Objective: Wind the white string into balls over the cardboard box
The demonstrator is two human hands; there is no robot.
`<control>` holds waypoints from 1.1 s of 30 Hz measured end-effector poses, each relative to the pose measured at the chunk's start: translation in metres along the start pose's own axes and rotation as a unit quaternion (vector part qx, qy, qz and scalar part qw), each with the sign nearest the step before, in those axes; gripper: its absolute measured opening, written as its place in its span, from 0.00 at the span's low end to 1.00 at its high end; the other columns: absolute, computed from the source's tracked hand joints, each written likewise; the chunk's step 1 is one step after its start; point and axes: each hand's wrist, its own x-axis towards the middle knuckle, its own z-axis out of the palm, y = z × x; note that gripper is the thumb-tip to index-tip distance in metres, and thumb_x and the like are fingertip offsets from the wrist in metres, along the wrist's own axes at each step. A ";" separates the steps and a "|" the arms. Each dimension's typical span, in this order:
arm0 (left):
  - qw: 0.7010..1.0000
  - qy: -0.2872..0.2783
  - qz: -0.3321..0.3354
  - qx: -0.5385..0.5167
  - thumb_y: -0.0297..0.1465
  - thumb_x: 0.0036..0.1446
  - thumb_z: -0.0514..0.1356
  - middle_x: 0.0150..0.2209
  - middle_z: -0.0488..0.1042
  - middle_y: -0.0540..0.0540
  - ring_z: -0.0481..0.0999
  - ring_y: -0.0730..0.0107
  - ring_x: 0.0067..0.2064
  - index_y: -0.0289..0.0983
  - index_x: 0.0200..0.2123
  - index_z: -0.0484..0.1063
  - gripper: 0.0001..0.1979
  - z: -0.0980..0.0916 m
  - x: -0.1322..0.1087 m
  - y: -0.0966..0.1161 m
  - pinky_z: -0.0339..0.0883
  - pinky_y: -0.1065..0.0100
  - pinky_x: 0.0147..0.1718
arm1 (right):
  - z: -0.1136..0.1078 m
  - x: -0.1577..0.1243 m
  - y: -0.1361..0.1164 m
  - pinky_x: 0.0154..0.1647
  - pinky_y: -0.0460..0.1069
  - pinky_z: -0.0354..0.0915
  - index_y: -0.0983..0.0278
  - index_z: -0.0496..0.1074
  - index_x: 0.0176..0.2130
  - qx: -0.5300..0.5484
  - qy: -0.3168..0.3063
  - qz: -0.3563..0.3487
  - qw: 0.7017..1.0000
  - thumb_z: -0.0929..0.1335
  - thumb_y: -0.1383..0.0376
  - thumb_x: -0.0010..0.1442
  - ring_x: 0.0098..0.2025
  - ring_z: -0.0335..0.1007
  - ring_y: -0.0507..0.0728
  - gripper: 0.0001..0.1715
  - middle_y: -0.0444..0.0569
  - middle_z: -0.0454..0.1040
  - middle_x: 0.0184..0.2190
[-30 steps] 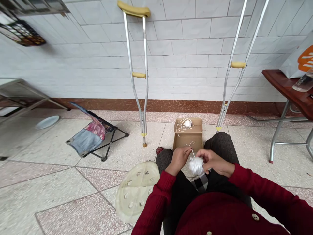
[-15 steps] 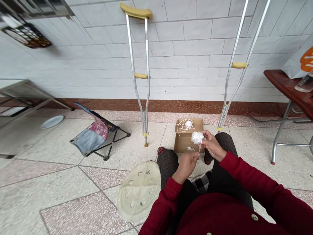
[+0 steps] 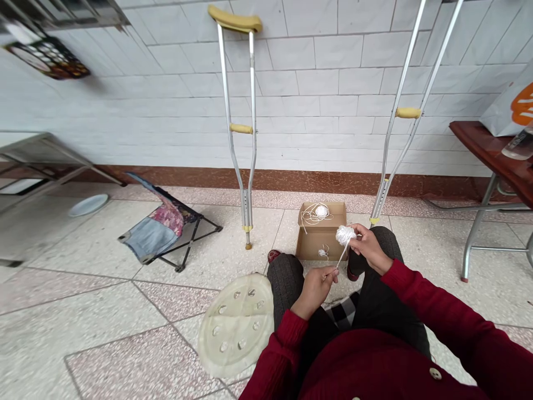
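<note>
Above your knees, your right hand (image 3: 368, 248) closes its grip on a white yarn ball (image 3: 345, 234), while your left hand (image 3: 315, 286) pinches the strand (image 3: 340, 259) running taut down from it. Just beyond, on the floor, a cardboard box (image 3: 312, 240) holds a second ball (image 3: 321, 210) and loose thread. Against the far wall, a left crutch (image 3: 241, 128) and a right crutch (image 3: 407, 113) flank the box. A pale round disc (image 3: 235, 325) lies near left, touching your knee.

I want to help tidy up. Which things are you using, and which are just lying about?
In use: yarn ball in right hand, strand pinched by left hand, cardboard box.
Lying about: crutch, folding stool, round mat.
</note>
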 end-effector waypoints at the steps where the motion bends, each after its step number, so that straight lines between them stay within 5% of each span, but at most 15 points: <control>1: 1.000 0.005 -0.009 0.002 0.36 0.63 0.50 0.24 0.74 0.50 0.71 0.72 0.28 0.35 0.25 0.74 0.20 0.002 0.001 -0.004 0.59 0.74 0.31 | 0.003 -0.005 -0.001 0.15 0.41 0.48 0.65 0.70 0.37 -0.007 -0.012 0.014 1.000 0.71 0.67 0.41 0.19 0.52 0.45 0.19 0.40 0.67 0.25; 4: 0.999 0.017 -0.039 0.026 0.35 0.61 0.53 0.24 0.74 0.48 0.72 0.70 0.29 0.33 0.25 0.75 0.18 0.001 0.011 -0.018 0.59 0.73 0.29 | 0.013 -0.030 0.002 0.14 0.41 0.49 0.64 0.70 0.38 -0.029 -0.107 0.071 0.991 0.72 0.68 0.41 0.18 0.53 0.45 0.20 0.40 0.67 0.25; 8: 0.998 -0.007 0.010 0.068 0.34 0.60 0.53 0.27 0.77 0.46 0.74 0.66 0.33 0.34 0.28 0.77 0.15 -0.016 0.036 -0.018 0.61 0.72 0.31 | 0.020 -0.066 0.025 0.14 0.42 0.55 0.62 0.70 0.39 -0.045 -0.186 0.105 0.976 0.71 0.69 0.41 0.22 0.59 0.48 0.21 0.42 0.68 0.29; 12: 0.981 0.020 0.073 0.179 0.32 0.62 0.53 0.29 0.77 0.46 0.74 0.66 0.35 0.37 0.32 0.77 0.13 -0.039 0.051 0.010 0.63 0.69 0.37 | 0.014 -0.067 0.048 0.17 0.43 0.59 0.61 0.69 0.40 -0.018 -0.152 0.128 0.980 0.70 0.70 0.40 0.22 0.60 0.49 0.23 0.41 0.68 0.29; 19: 0.928 0.084 0.149 0.330 0.30 0.64 0.51 0.32 0.75 0.42 0.73 0.63 0.36 0.35 0.33 0.73 0.12 -0.044 0.030 0.049 0.62 0.63 0.39 | 0.008 0.005 0.059 0.30 0.46 0.63 0.64 0.71 0.33 -0.067 0.003 0.011 0.998 0.72 0.69 0.35 0.30 0.66 0.53 0.19 0.44 0.73 0.30; 25: 0.960 0.088 0.097 0.248 0.31 0.65 0.50 0.31 0.76 0.45 0.73 0.66 0.35 0.36 0.32 0.73 0.14 -0.016 0.005 0.026 0.62 0.67 0.37 | 0.025 0.021 0.042 0.17 0.43 0.52 0.64 0.68 0.35 0.048 0.019 0.115 0.992 0.69 0.68 0.35 0.19 0.55 0.47 0.21 0.40 0.68 0.23; 29: 0.986 0.034 0.016 0.161 0.30 0.64 0.52 0.28 0.77 0.46 0.75 0.68 0.32 0.36 0.28 0.74 0.15 -0.001 0.003 -0.002 0.60 0.71 0.31 | 0.028 -0.008 0.020 0.17 0.42 0.54 0.62 0.69 0.39 0.066 -0.074 0.082 0.992 0.70 0.69 0.38 0.23 0.60 0.48 0.24 0.43 0.70 0.31; 33: 0.985 0.045 -0.014 0.166 0.28 0.61 0.54 0.31 0.79 0.44 0.77 0.66 0.34 0.36 0.30 0.76 0.12 -0.011 0.020 -0.016 0.58 0.72 0.30 | 0.019 -0.052 0.025 0.16 0.41 0.54 0.60 0.70 0.41 -0.002 -0.127 0.058 0.990 0.71 0.71 0.39 0.27 0.62 0.51 0.26 0.43 0.70 0.32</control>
